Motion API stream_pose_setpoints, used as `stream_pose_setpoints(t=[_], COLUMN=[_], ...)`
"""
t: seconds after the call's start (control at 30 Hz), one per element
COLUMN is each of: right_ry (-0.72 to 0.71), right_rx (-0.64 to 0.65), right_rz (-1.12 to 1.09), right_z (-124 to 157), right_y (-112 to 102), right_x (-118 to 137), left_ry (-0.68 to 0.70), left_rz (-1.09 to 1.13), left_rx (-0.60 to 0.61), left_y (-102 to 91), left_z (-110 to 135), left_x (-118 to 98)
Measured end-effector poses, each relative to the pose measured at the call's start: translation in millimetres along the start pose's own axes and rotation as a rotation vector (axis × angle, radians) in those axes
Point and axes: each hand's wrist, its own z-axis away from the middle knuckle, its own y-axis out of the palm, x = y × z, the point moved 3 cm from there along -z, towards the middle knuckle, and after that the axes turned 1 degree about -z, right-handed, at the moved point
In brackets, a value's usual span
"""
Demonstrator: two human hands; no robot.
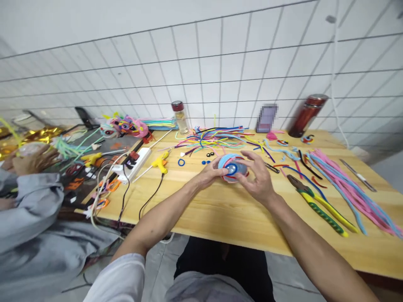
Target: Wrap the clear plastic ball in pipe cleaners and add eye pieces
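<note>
Just above the table's front half, a clear rounded shell wrapped in light blue and red pipe cleaners (226, 162) is between my hands. A dark blue ring sits on its near side. My left hand (211, 173) grips it from the left, thumb on the blue ring. From the right, my right hand (257, 176) curves its fingers and thumb around the other side of the shell. Small blue and black round pieces (206, 162) lie behind my left hand, with a blue pipe cleaner loop (181, 162) farther left.
Green-yellow pliers (317, 205) and pink and blue pipe cleaners (349, 184) lie right. More pipe cleaners (214, 137) are piled behind. Left are a yellow glue gun (161, 162), a power strip (135, 165) with cords, and a co-worker's hands (33, 158). Bottles (310, 114) and a phone (266, 119) stand back.
</note>
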Motion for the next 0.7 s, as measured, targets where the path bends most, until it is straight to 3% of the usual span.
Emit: stream_pose_setpoints(t=[0.1,0.17,0.27,0.4,0.47,0.57,0.7], right_ry=[0.192,0.333,0.361,0.102,0.001,-0.092,-0.14], right_rx=[-0.147,-0.109,0.199,0.575,0.71,0.833,0.88], right_rz=[-0.078,-0.091,-0.073,0.035,0.182,0.264,0.24], right_z=[-1.4,-8.4,-27.8,-56.2,-66.6,-75.1,-76.2], right_y=[-7.1,0.3,39.4,123.0,165.5,215.7,251.5], right_x=[-13.9,-21.7,-19.1,2.9,10.7,15.3,9.8], left_ry=[0.075,0.198,0.401,0.575,0.634,0.659,0.589], left_rz=[0.095,0.185,0.324,0.441,0.459,0.475,0.521], left_rx=[-0.002,-0.042,-0.148,-0.297,-0.317,-0.344,-0.374], left_y=[-1.6,-7.4,-24.3,-56.5,-72.0,-90.5,-103.3], left_z=[-3.5,-0.2,16.7,44.8,53.2,55.4,44.6], left_x=[-26.0,-58.2,-114.6,-169.0,-179.6,-176.4,-157.0])
